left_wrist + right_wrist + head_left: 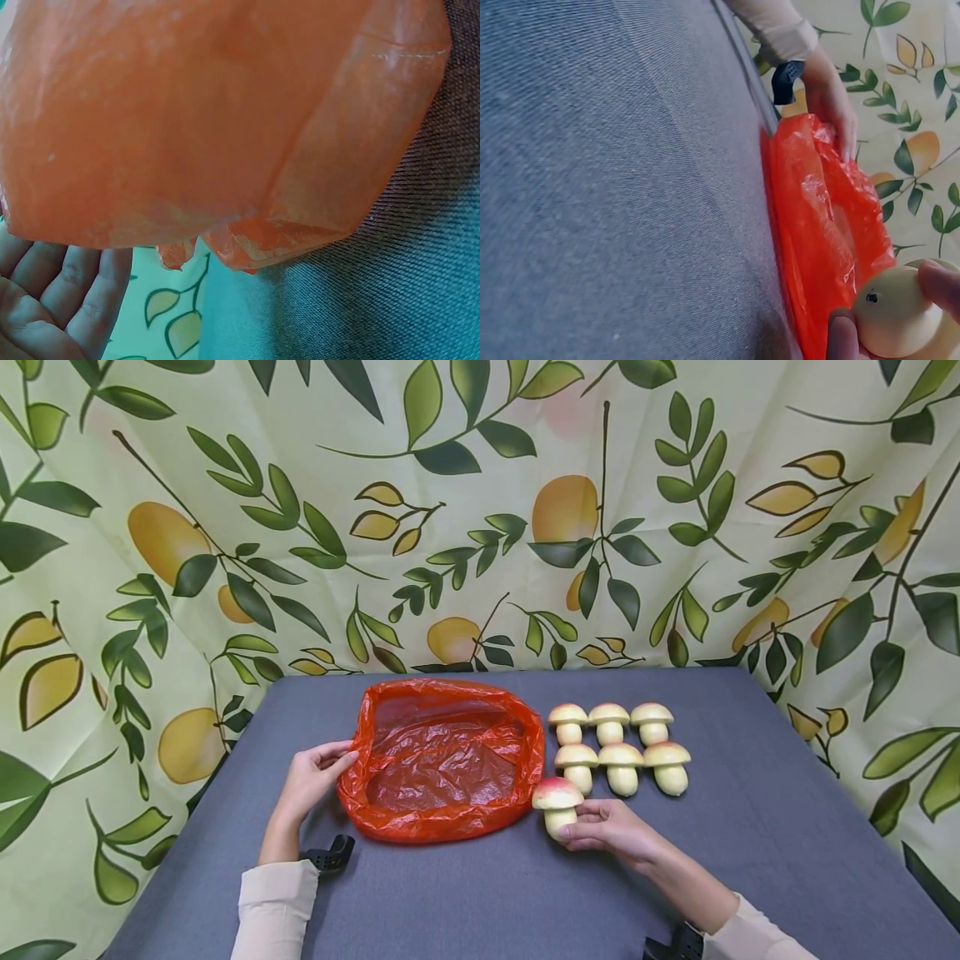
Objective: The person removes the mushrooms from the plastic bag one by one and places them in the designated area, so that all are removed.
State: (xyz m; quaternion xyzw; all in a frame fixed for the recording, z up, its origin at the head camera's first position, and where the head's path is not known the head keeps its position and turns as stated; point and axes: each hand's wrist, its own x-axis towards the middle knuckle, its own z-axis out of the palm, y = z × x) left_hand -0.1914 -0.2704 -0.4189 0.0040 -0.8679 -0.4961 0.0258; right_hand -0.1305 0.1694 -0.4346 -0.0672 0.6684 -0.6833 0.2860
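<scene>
A red plastic bag (442,827) lies on the table with its wide mouth open upward; no item shows inside it. At its left rim my left hand (311,781) pinches the plastic between thumb and fingers. In the left wrist view the bag (187,127) covers the fingertips. My right hand (615,833) grips a toy mushroom (557,802) by its pale stem, cap up, just off the bag's right edge. The right wrist view shows the stem's round underside (896,319) between thumb and fingers.
Several more mushrooms with yellowish caps (621,756) stand in two rows of three right of the bag. The grey cloth-covered table (465,902) ends at a leaf-patterned curtain (480,527) behind and at both sides. A black band sits at each wrist.
</scene>
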